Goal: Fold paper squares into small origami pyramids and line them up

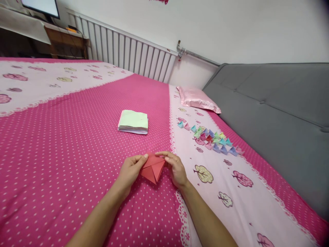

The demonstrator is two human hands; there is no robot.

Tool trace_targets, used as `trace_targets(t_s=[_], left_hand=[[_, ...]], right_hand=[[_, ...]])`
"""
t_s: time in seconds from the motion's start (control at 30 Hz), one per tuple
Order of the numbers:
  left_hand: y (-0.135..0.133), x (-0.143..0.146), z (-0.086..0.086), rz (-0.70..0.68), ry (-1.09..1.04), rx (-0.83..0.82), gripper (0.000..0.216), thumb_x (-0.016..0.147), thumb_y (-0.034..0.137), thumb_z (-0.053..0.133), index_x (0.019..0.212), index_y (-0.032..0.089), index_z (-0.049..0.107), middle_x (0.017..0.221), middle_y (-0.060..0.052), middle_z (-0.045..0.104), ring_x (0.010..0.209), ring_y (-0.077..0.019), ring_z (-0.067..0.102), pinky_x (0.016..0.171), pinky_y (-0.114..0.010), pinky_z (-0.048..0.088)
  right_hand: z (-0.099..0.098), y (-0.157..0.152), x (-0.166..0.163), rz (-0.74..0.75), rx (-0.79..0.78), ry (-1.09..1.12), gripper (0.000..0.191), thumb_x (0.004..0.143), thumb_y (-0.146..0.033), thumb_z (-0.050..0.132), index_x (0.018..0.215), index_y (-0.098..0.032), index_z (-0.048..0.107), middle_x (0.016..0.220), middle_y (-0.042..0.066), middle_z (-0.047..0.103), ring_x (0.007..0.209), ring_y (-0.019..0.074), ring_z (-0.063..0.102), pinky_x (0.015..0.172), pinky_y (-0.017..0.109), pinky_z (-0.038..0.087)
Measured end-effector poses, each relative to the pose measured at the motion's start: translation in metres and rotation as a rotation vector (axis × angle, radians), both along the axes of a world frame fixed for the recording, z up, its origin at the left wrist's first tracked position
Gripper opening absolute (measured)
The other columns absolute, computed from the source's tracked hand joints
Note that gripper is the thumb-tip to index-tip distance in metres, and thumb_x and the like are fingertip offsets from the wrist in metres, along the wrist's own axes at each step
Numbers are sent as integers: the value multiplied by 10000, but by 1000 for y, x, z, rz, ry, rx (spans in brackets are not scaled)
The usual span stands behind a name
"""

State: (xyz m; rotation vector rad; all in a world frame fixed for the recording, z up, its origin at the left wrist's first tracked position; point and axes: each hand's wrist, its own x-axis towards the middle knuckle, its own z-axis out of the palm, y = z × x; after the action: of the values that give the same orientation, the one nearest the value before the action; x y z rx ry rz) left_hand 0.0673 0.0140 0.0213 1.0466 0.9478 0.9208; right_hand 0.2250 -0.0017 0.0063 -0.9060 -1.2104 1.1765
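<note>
A folded sheet of red origami paper (152, 168) is held up just above the pink dotted bedspread (84, 144), its pointed end towards me. My left hand (132, 169) pinches its left edge, thumb on top. On the right side, my right hand (175, 168) grips the paper with curled fingers, the index finger along the upper edge; its thumb is mostly hidden. Beyond my hands lies a stack of paper squares (133, 120), pale green on top. Several small folded paper boats (216, 139) in many colours stand in rows to the right.
A pink satin pillow (196, 98) lies at the far right, against the grey padded headboard (269, 106). Behind the bed is a white radiator (128, 48) with a pipe. A desk with a monitor (42, 7) stands at the far left.
</note>
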Motion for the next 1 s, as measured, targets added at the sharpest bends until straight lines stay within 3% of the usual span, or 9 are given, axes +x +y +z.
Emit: trace_targets(t_s=[0.17, 0.4, 0.77, 1.0], left_hand=[[1, -1, 0, 51, -65, -23, 335, 688, 450, 601, 644, 118, 622, 544, -13, 598, 501, -101, 501, 523, -210, 350], [0, -1, 0, 32, -68, -29, 325, 707, 432, 592, 630, 117, 618, 547, -11, 604, 470, -81, 476, 497, -195, 334], [0, 0, 2, -17, -35, -9, 357, 699, 460, 588, 600, 117, 598, 521, -16, 583, 447, -89, 475, 476, -202, 342], [2, 1, -2, -39, 6, 43, 344, 694, 450, 592, 622, 117, 637, 538, -17, 586, 466, -86, 469, 485, -200, 343]], right_hand=[[-3, -1, 2, 74, 21, -54, 334, 681, -169, 501, 986, -227, 625, 826, 10, 645, 672, 134, 571, 595, 236, 450], [-7, 2, 0, 30, 86, -130, 172, 693, -223, 654, 865, -213, 647, 798, 10, 652, 704, 127, 598, 661, 243, 468], [-5, 3, 0, -51, 42, -183, 151, 713, -325, 650, 766, -184, 657, 707, 9, 661, 647, 136, 596, 648, 264, 483], [-6, 3, -4, -78, -57, -58, 168, 666, -297, 695, 740, -179, 601, 632, -18, 644, 560, 117, 599, 577, 232, 480]])
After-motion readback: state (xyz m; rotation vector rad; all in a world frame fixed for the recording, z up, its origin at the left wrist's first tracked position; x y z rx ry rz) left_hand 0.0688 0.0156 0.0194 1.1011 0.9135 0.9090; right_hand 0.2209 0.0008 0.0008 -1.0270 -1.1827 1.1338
